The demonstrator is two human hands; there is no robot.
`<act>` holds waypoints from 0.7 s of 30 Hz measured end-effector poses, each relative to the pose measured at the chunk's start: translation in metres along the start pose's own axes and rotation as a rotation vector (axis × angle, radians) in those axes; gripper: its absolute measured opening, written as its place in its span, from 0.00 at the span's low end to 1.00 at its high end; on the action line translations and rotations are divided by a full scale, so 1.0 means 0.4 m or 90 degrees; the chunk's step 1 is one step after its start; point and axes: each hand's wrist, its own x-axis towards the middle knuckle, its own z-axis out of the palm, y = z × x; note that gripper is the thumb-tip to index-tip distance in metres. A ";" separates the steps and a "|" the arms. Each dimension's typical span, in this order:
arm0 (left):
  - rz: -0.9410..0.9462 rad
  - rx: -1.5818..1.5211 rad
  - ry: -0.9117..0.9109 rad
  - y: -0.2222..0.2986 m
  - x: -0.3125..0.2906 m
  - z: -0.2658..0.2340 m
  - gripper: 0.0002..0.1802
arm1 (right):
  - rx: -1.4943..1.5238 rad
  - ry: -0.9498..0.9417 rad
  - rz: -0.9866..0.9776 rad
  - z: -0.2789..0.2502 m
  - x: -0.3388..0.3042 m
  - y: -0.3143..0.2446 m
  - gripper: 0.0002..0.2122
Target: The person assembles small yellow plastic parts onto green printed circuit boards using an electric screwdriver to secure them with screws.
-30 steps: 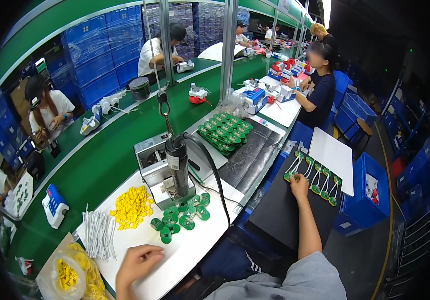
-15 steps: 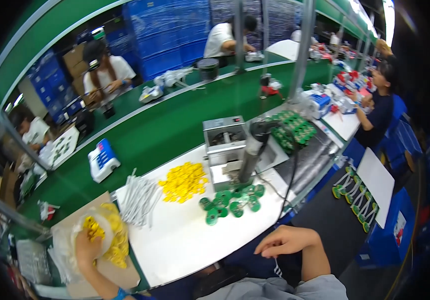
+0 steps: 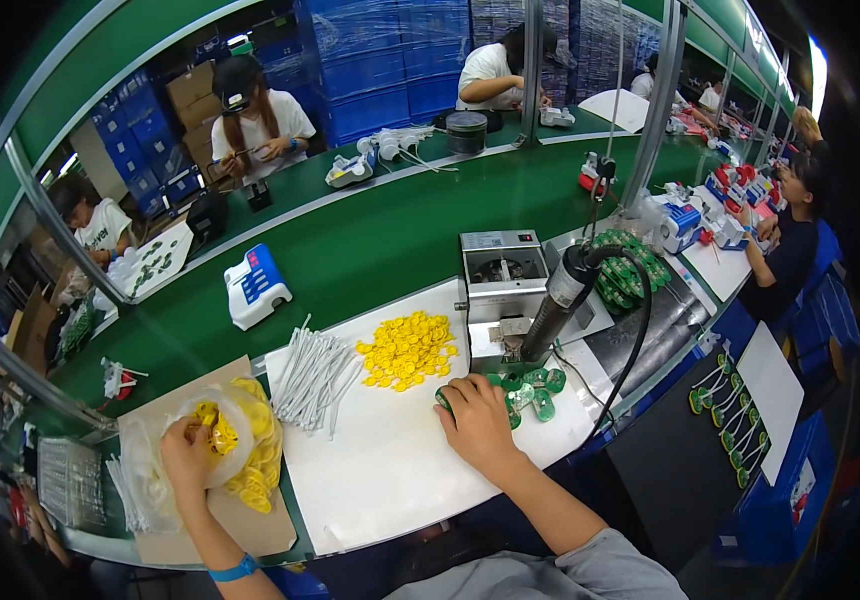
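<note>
Since the earlier frame, the right hand [image 3: 478, 425] has swung from outside the near edge of the white-topped counter [image 3: 380, 495] onto a loose pile of rounded green circuit boards [image 3: 544, 404], near the counter's right end. Its fingers curl over them; whether its grip has closed on any, I cannot tell. By the counter's left end, the left hand [image 3: 186, 458] stays at the mouth of a translucent plastic bag [image 3: 155, 505] of yellow plastic pieces [image 3: 220, 436], its grip hidden. Slim white wires [image 3: 312, 382] and small round yellow discs [image 3: 408, 350] lie between, toward the far edge.
</note>
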 end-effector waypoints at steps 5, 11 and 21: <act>0.046 0.073 0.086 0.068 -0.011 -0.045 0.06 | -0.054 0.051 -0.024 0.008 0.011 0.009 0.12; -0.050 0.166 0.003 0.106 0.002 0.011 0.04 | 0.016 -0.055 -0.092 -0.022 0.062 0.029 0.07; -0.024 0.001 -0.012 0.096 -0.052 0.024 0.12 | 0.041 -0.110 -0.157 -0.074 0.062 0.129 0.08</act>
